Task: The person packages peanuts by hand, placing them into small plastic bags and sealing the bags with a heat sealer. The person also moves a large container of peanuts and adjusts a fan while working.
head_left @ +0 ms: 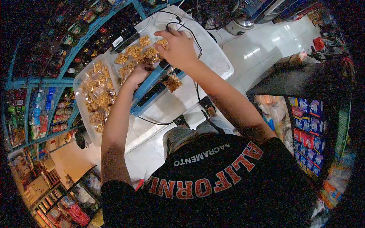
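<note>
A long blue bar device, which looks like a heat sealer [141, 95], lies slanted across the white tabletop [186, 110]. My left hand [137, 76] is at its far-left side, fingers curled and partly hidden; what they grip I cannot make out. Over the sealer's upper end is my right hand [178, 49], its thumb and forefinger spread apart near the snacks. A small clear bag of brown snack [173, 82] sits against the sealer's near side, below my right wrist. Golden snack clusters [134, 51] in clear bags lie beyond both hands.
A translucent plastic tub [78, 89] full of bagged snacks stands left of my left forearm. A black cable [195, 40] runs along the table. Blue shelves [81, 41] with jars rise on the left. Behind the table stands a fan [216, 15]; a dark counter [289, 78] is at right.
</note>
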A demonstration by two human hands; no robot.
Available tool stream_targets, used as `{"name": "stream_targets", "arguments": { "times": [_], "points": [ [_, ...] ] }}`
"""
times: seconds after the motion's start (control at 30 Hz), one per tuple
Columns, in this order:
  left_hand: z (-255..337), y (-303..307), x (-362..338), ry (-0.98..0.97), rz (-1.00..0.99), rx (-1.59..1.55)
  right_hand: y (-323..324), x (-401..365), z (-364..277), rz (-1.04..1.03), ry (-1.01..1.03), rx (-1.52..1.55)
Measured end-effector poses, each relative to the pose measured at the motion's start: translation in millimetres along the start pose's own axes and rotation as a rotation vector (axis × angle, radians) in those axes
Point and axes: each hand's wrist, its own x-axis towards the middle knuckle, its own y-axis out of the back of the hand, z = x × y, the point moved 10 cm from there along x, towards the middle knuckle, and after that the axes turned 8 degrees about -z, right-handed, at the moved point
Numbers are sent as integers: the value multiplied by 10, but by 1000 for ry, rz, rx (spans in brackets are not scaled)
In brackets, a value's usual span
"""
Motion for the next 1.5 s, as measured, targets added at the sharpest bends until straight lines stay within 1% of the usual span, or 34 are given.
{"name": "stream_targets", "arguments": {
  "times": [0.07,0.1,0.13,0.17,0.23,0.27,0.33,0.37,0.43,0.47,0.57,0.63,0.7,0.77,0.87,0.93,0.97,1.03,1.07,1.13,1.17,1.23,1.33,1.43,1.5],
  "points": [
    [5,-20,-20,-8,-30,13,-236,4,73,-166,-73,-85],
    [24,-27,-85,36,-28,25,-250,-5,71,-168,-71,-83],
    [26,-27,-132,80,-26,38,-320,-18,92,-228,-86,-117],
    [20,-21,-139,82,-24,37,-385,-36,116,-287,-101,-151],
    [-112,-59,-123,140,-68,-97,-461,-38,189,-311,-112,-147],
    [-136,-47,-106,142,-68,-97,-507,-45,234,-331,-126,-145],
    [-269,-11,-36,211,-83,18,-509,-55,251,-322,-128,-164],
    [-314,10,11,211,-83,19,-504,-56,260,-312,-130,-183],
    [-459,161,122,208,8,172,-520,-64,292,-306,-140,-175],
    [-530,168,150,209,6,173,-524,-71,315,-300,-151,-168],
    [-477,184,121,160,42,105,-530,-84,340,-263,-139,-159],
    [-257,83,16,131,-22,160,-540,-102,375,-236,-146,-146],
    [-268,63,16,143,-13,127,-544,-120,404,-212,-153,-133],
    [-310,61,20,157,-2,92,-583,-140,484,-228,-220,-105],
    [-287,13,-15,178,-4,110,-605,-142,512,-221,-221,-88],
    [-190,97,-106,113,123,130,-597,-130,497,-229,-217,-97],
    [-185,101,-107,112,124,132,-598,-127,491,-238,-213,-107],
    [-351,103,-75,155,111,22,-586,-123,479,-224,-207,-117],
    [-409,109,-66,155,110,23,-578,-120,468,-212,-201,-126],
    [-376,147,-70,48,150,-20,-602,-123,495,-207,-212,-114],
    [-400,158,-61,48,150,-19,-612,-129,515,-203,-223,-103],
    [-422,128,-73,107,107,-16,-600,-137,517,-187,-215,-86],
    [-399,123,-80,84,105,-48,-608,-150,529,-167,-194,-51],
    [-399,101,-111,126,84,-47,-635,-153,552,-145,-173,-21],
    [-377,77,-105,115,61,-74,-649,-159,572,-129,-168,-10]
  ]
}}
